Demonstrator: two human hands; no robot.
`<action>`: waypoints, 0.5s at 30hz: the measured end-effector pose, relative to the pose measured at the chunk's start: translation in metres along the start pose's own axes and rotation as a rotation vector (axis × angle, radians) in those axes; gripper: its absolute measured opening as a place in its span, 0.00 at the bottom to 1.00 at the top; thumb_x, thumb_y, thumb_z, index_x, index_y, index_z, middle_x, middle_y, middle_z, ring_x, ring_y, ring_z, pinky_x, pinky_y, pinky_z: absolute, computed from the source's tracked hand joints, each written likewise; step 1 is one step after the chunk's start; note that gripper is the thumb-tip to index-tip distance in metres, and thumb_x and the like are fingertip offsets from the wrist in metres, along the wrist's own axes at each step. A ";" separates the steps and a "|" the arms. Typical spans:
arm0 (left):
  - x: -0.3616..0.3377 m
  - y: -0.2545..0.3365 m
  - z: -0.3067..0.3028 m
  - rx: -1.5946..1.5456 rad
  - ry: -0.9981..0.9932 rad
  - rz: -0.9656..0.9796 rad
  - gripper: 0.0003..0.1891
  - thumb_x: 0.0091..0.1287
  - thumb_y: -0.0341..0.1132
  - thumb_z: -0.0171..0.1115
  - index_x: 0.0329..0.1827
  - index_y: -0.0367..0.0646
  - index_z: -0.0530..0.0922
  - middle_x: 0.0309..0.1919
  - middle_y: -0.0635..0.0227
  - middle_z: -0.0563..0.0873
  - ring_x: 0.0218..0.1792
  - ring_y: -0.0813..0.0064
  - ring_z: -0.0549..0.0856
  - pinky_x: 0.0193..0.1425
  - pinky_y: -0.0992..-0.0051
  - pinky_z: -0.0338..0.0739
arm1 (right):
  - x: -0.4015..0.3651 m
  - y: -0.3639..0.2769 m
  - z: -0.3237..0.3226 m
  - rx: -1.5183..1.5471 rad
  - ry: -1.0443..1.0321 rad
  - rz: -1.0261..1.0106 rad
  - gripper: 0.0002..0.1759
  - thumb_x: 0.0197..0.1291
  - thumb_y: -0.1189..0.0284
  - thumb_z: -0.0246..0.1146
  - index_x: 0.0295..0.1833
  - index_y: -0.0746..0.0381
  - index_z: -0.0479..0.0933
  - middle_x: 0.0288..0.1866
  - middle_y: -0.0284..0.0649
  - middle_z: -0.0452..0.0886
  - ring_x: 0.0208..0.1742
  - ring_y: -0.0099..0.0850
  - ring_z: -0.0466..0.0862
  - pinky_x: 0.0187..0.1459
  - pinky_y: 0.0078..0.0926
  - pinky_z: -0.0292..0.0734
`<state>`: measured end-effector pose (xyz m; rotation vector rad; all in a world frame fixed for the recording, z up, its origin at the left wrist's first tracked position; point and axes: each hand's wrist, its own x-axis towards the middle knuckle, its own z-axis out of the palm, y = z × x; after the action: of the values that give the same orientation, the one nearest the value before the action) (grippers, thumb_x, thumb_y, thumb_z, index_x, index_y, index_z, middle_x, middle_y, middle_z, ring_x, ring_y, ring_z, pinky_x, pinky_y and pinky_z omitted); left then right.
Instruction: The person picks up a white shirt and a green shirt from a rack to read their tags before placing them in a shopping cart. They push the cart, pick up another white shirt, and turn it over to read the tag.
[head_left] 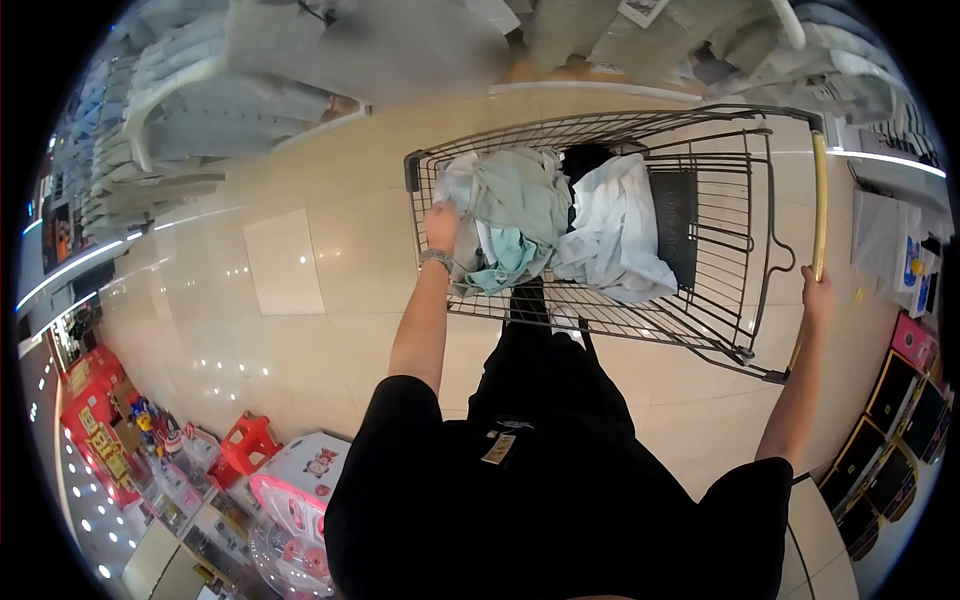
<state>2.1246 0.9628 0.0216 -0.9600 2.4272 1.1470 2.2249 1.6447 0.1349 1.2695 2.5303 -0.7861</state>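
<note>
A wire shopping cart (720,200) stands sideways before me, holding piled clothes. My left hand (441,226) is closed at the cart's left end, against a pale grey-white garment (458,183); what its fingers grip is too small to make out. Beside it lie a sage-green garment (520,195) and a teal one (507,256). A white and light-blue garment (618,230) rests farther right, with a black one (585,160) behind it. On the right, my right hand (816,290) is wrapped round the cart's yellow handle (820,205).
Racks of hanging clothes (190,120) run along the upper left and top. A red stool (248,443) and pink-and-white boxes (310,475) stand at lower left. Dark boxes (890,440) are stacked at lower right. Tiled floor (350,330) surrounds the cart.
</note>
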 end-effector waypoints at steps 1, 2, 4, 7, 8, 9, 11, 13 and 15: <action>-0.003 0.009 0.002 -0.167 -0.005 0.010 0.15 0.58 0.40 0.52 0.30 0.33 0.77 0.27 0.55 0.81 0.29 0.62 0.79 0.36 0.67 0.71 | 0.000 0.000 0.000 0.025 -0.015 -0.008 0.10 0.49 0.66 0.60 0.32 0.62 0.74 0.13 0.30 0.66 0.13 0.19 0.66 0.16 0.19 0.60; -0.007 0.018 0.005 -0.165 -0.008 0.025 0.15 0.58 0.40 0.52 0.30 0.33 0.77 0.27 0.55 0.81 0.29 0.62 0.79 0.36 0.67 0.71 | 0.000 0.001 0.000 0.052 -0.029 -0.017 0.10 0.49 0.66 0.60 0.32 0.62 0.75 0.13 0.30 0.67 0.13 0.19 0.67 0.16 0.19 0.60; -0.025 0.036 0.008 -0.262 -0.144 0.131 0.07 0.59 0.34 0.53 0.25 0.43 0.74 0.16 0.76 0.69 0.19 0.83 0.67 0.23 0.80 0.61 | -0.005 0.004 -0.002 0.119 -0.047 -0.013 0.10 0.49 0.67 0.59 0.33 0.63 0.74 0.13 0.30 0.67 0.13 0.20 0.67 0.15 0.20 0.61; -0.054 0.064 0.012 -0.156 -0.141 0.229 0.11 0.59 0.35 0.53 0.23 0.37 0.70 0.18 0.72 0.71 0.21 0.79 0.68 0.24 0.75 0.63 | -0.012 -0.002 -0.006 0.134 -0.071 -0.047 0.09 0.49 0.69 0.57 0.34 0.63 0.74 0.14 0.31 0.67 0.13 0.20 0.67 0.15 0.21 0.62; -0.067 0.077 0.011 -0.158 -0.134 0.238 0.11 0.59 0.35 0.53 0.23 0.37 0.70 0.18 0.72 0.71 0.21 0.79 0.68 0.24 0.75 0.63 | -0.013 -0.002 -0.007 0.159 -0.097 -0.048 0.09 0.49 0.69 0.57 0.35 0.63 0.74 0.14 0.31 0.67 0.13 0.20 0.67 0.15 0.21 0.63; -0.081 0.089 0.011 -0.203 -0.081 0.300 0.10 0.59 0.35 0.53 0.24 0.39 0.71 0.18 0.74 0.70 0.20 0.81 0.68 0.24 0.77 0.62 | -0.014 -0.001 -0.008 0.183 -0.125 -0.049 0.09 0.49 0.70 0.56 0.35 0.63 0.74 0.15 0.31 0.68 0.13 0.20 0.67 0.15 0.22 0.63; -0.109 0.116 0.004 -0.245 -0.021 0.362 0.08 0.59 0.35 0.53 0.25 0.41 0.71 0.18 0.76 0.70 0.20 0.83 0.67 0.23 0.78 0.61 | -0.016 0.002 -0.009 0.179 -0.122 -0.077 0.09 0.49 0.70 0.56 0.35 0.64 0.73 0.15 0.31 0.68 0.13 0.20 0.68 0.15 0.22 0.64; -0.119 0.149 -0.007 -0.673 -0.044 0.146 0.07 0.60 0.34 0.53 0.24 0.44 0.70 0.17 0.78 0.68 0.19 0.87 0.65 0.21 0.81 0.58 | -0.016 0.004 -0.009 0.177 -0.115 -0.095 0.09 0.49 0.70 0.56 0.35 0.64 0.73 0.16 0.31 0.69 0.13 0.20 0.68 0.16 0.22 0.64; -0.129 0.171 -0.014 -0.741 -0.087 0.163 0.07 0.60 0.33 0.53 0.24 0.45 0.70 0.17 0.78 0.68 0.18 0.87 0.64 0.20 0.82 0.57 | -0.015 0.006 -0.009 0.165 -0.146 -0.059 0.10 0.49 0.70 0.57 0.35 0.64 0.73 0.16 0.33 0.70 0.15 0.22 0.70 0.17 0.23 0.65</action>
<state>2.1045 1.0880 0.1946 -0.8621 2.0444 2.1728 2.2391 1.6422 0.1466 1.1417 2.4386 -1.0786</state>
